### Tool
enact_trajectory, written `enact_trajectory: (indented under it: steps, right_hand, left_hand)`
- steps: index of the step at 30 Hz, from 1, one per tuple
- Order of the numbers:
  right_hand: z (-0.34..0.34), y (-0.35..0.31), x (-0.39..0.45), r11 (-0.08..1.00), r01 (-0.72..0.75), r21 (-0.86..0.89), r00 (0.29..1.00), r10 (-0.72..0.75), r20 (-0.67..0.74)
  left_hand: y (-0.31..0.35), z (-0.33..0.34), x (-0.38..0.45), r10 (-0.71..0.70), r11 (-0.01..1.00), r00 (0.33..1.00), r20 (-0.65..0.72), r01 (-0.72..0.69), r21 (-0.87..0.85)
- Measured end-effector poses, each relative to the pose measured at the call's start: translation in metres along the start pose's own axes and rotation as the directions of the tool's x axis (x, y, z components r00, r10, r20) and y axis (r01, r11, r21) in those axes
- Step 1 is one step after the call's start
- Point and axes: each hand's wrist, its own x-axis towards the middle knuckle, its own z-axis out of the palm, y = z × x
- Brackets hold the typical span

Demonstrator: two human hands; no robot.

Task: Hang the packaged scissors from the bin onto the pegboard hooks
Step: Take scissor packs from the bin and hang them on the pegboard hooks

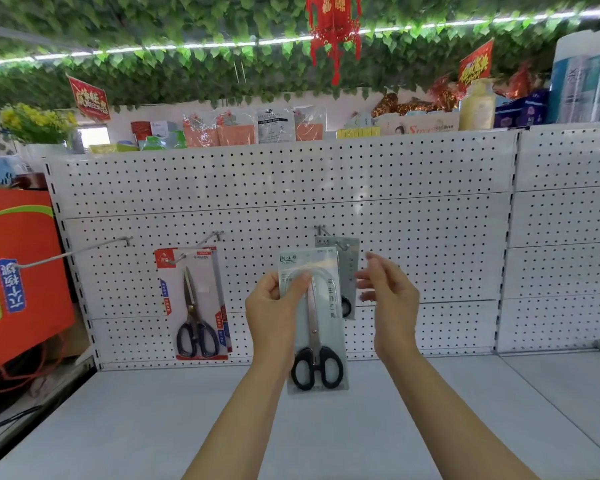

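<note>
- Your left hand (274,306) is gripping a clear plastic pack of black-handled scissors (314,322) by its upper left edge, thumb across the front, the grip closed on the pack.
- You are holding that pack upright, handles down, in front of the white perforated metal pegboard (413,209) and above the pale grey shelf (118,427).
- Your right hand (387,289) is hovering just right of the pack, fingers loosely spread and blurred; its grip is open and holding nothing.
- Behind the held pack, a second clear pack of scissors (350,271) is hanging from a metal hook (329,235) on the pegboard.
- Further left, a red-carded pack of dark blue-handled scissors (196,303) is hanging from another hook (201,245).
- At the far left, a long bare hook (77,252) is sticking out of the board, its tip in front of an orange bag (18,271).
</note>
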Motion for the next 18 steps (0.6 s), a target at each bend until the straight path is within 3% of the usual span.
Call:
enact_trajectory:
  steps: [2, 4, 11, 18]
  right_hand:
    - [0.004, -0.021, -0.013, 0.998, -0.054, 0.029, 0.966, 0.044, 0.255]
    - [0.004, -0.032, -0.019, 0.993, -0.107, 0.043, 0.927, 0.084, 0.365]
    - [-0.007, -0.042, -0.017, 0.977, -0.211, 0.026, 0.939, 0.195, 0.283]
    - [-0.006, -0.045, -0.021, 0.983, -0.183, 0.015, 0.949, 0.173, 0.265]
  left_hand:
    - [0.003, 0.007, -0.008, -0.006, 1.0, 1.0, 0.0, 0.006, 0.006]
    - [0.006, 0.012, -0.015, -0.01, 1.0, 1.0, 0.006, 0.011, -0.014]
    - [0.018, 0.016, -0.028, 0.006, 0.999, 0.996, 0.09, -0.011, 0.045]
    - [0.047, 0.013, -0.013, 0.209, 0.935, 0.944, 0.256, -0.269, 0.232]
